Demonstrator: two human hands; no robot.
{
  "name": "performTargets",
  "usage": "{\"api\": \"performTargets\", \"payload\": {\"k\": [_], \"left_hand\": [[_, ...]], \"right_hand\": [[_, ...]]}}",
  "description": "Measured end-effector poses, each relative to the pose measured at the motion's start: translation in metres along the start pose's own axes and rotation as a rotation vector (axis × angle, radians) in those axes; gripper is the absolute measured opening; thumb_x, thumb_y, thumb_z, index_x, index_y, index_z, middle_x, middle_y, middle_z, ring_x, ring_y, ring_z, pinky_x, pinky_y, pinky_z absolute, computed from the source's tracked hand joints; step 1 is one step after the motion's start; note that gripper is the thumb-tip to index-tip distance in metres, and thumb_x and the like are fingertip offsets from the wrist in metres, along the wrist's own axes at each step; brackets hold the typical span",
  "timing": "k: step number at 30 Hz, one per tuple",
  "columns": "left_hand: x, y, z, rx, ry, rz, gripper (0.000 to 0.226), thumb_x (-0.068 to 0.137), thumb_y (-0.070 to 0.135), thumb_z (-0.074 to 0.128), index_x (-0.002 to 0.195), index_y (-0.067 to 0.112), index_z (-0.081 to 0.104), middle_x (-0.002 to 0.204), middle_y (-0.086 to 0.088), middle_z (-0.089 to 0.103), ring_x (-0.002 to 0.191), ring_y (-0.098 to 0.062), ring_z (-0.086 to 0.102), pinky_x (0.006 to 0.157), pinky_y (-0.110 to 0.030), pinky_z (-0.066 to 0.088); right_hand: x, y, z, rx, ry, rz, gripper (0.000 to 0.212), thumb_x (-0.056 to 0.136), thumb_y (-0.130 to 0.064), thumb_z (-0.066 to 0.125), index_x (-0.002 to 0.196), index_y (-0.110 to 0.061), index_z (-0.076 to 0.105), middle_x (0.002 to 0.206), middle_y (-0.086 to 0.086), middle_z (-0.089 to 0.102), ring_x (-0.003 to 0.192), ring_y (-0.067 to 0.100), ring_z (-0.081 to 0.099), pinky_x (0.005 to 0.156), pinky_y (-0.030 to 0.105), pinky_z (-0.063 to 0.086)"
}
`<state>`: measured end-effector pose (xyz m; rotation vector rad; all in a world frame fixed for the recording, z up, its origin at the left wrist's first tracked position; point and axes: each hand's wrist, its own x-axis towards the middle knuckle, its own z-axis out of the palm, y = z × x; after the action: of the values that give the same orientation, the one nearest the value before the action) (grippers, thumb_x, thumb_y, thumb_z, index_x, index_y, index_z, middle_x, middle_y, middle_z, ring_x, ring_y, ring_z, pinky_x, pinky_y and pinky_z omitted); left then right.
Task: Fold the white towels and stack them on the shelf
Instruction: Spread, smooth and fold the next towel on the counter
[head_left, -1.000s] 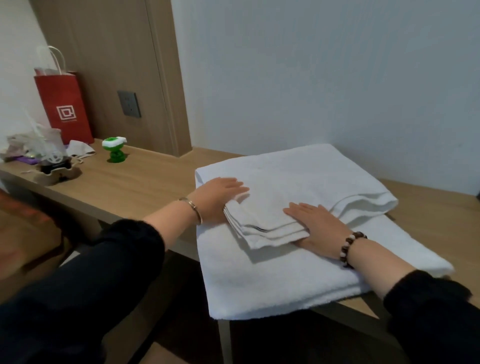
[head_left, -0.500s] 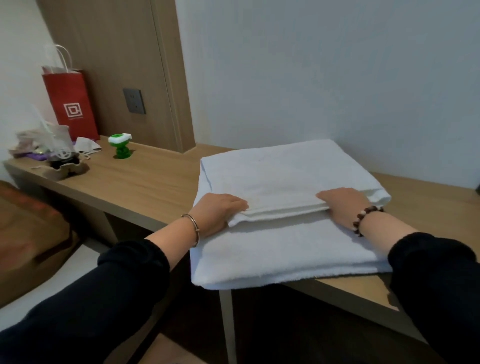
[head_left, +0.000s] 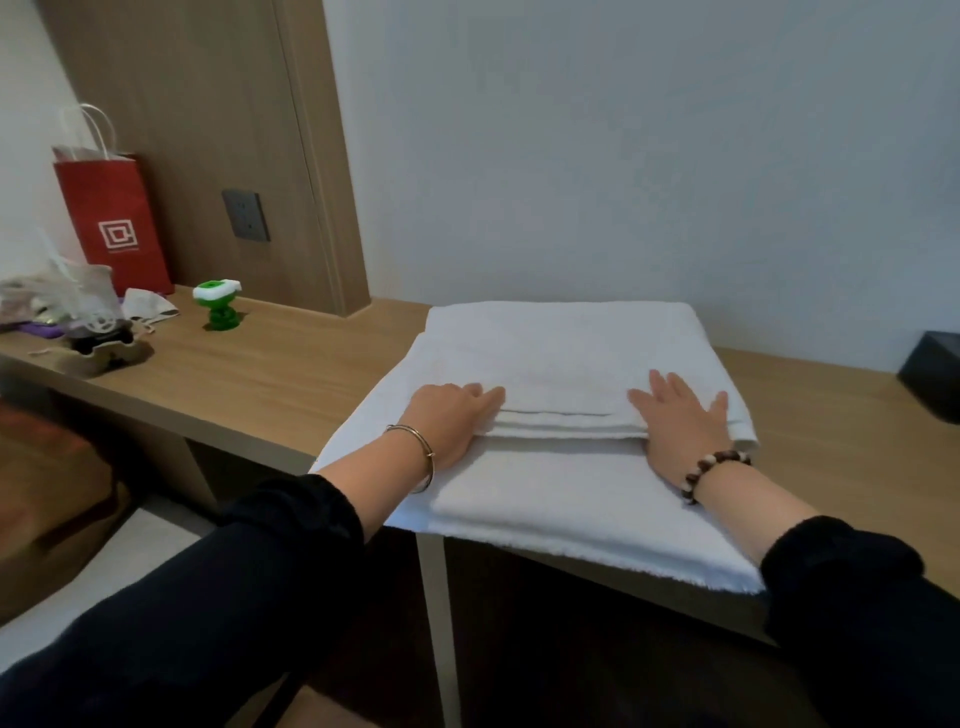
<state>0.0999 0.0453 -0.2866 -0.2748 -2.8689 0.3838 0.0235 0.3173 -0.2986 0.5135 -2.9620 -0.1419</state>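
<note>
A long wooden shelf (head_left: 270, 374) along the wall carries a white towel (head_left: 571, 514) whose near edge overhangs the front. It also carries a red paper bag (head_left: 111, 218), a small green figure (head_left: 218, 309), a black box (head_left: 932, 374) (far right, partly cut off) and bagged clutter (head_left: 62, 306) at the left end.

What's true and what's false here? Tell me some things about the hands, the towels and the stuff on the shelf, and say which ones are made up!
1. The left hand and right hand both rest on white towels. True.
2. The paper bag is blue. False: it is red.
3. The folded towel lies on top of a larger towel. True.
4. The small green object stands on the towels. False: it stands on the wooden shelf, left of them.
5. A bead bracelet is on the right wrist. True.
</note>
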Motion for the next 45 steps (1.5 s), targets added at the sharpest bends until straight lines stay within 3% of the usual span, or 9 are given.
{"api": "performTargets", "payload": {"k": [3,12,17,21,24,27,33,38,45], "left_hand": [[0.01,0.001,0.005,-0.019,-0.044,-0.164,0.042,0.088,0.018,0.045,0.129,0.022,0.037,0.11,-0.004,0.053,0.094,-0.031,0.06,0.062,-0.032,0.035],[0.043,0.004,-0.005,-0.155,-0.057,-0.4,0.036,0.089,0.002,0.038,0.121,0.016,0.049,0.119,-0.007,0.059,0.105,-0.03,0.058,0.074,-0.034,0.041],[0.014,-0.024,-0.034,-0.455,0.465,-0.527,0.058,0.083,-0.006,0.043,0.133,0.022,0.053,0.135,-0.001,0.055,0.12,-0.026,0.053,0.091,-0.033,0.041],[-0.039,-0.03,-0.037,-0.301,0.837,-0.27,0.06,0.058,-0.025,0.051,0.109,0.002,0.069,0.116,-0.017,0.066,0.109,-0.034,0.062,0.091,-0.047,0.049],[-0.077,-0.026,-0.01,-0.096,0.57,-0.123,0.056,0.056,-0.022,0.063,0.104,0.004,0.071,0.113,-0.015,0.067,0.106,-0.036,0.063,0.093,-0.061,0.042],[-0.093,-0.016,0.01,-0.14,0.204,-0.124,0.057,0.071,-0.008,0.061,0.124,0.012,0.061,0.133,-0.008,0.056,0.122,-0.028,0.053,0.103,-0.048,0.034],[-0.088,-0.014,0.011,-0.22,0.205,-0.148,0.059,0.074,-0.006,0.059,0.129,0.016,0.057,0.137,-0.005,0.053,0.126,-0.025,0.049,0.106,-0.045,0.029],[-0.079,-0.006,-0.006,-0.189,0.379,-0.11,0.047,0.051,-0.024,0.061,0.088,0.004,0.07,0.085,-0.014,0.07,0.071,-0.033,0.068,0.058,-0.044,0.055],[-0.05,-0.013,-0.036,0.027,0.49,-0.062,0.043,0.065,-0.021,0.051,0.101,-0.003,0.065,0.102,-0.022,0.066,0.083,-0.037,0.065,0.069,-0.047,0.053]], "right_hand": [[0.002,-0.005,0.004,0.142,0.024,0.095,0.064,0.092,0.002,0.033,0.148,-0.027,0.023,0.16,0.007,-0.005,0.145,0.026,0.01,0.114,0.055,0.009],[0.052,-0.008,-0.037,-0.083,0.067,0.089,0.038,0.098,-0.012,0.029,0.122,-0.023,0.056,0.128,0.001,0.057,0.119,0.025,0.052,0.113,0.049,0.019],[0.026,-0.022,-0.091,0.026,0.572,0.005,0.029,0.084,0.0,0.045,0.104,-0.011,0.063,0.104,0.012,0.064,0.095,0.032,0.059,0.083,0.038,0.035],[-0.045,-0.038,-0.083,0.089,0.859,-0.152,0.026,0.064,0.007,0.049,0.079,-0.007,0.065,0.081,0.013,0.066,0.078,0.033,0.06,0.071,0.038,0.034],[-0.081,-0.051,-0.042,0.015,0.604,-0.188,0.026,0.078,0.002,0.045,0.089,-0.009,0.067,0.091,0.011,0.066,0.089,0.032,0.059,0.079,0.042,0.039],[-0.085,-0.05,-0.014,0.05,0.18,-0.127,0.039,0.093,-0.012,0.042,0.131,-0.021,0.048,0.135,0.003,0.049,0.127,0.024,0.04,0.106,0.043,0.025],[-0.07,-0.037,-0.012,0.113,0.042,-0.166,0.046,0.097,-0.013,0.039,0.142,-0.024,0.038,0.152,0.003,0.033,0.139,0.021,0.03,0.114,0.042,0.02],[-0.056,-0.027,-0.033,0.0,0.197,-0.197,0.034,0.092,-0.008,0.045,0.123,-0.018,0.054,0.127,0.006,0.056,0.112,0.028,0.056,0.087,0.04,0.05],[-0.039,-0.015,-0.055,-0.107,0.688,-0.281,0.041,0.084,0.005,0.031,0.108,0.005,0.065,0.122,0.027,0.06,0.106,0.041,0.063,0.096,0.059,0.043]]}}
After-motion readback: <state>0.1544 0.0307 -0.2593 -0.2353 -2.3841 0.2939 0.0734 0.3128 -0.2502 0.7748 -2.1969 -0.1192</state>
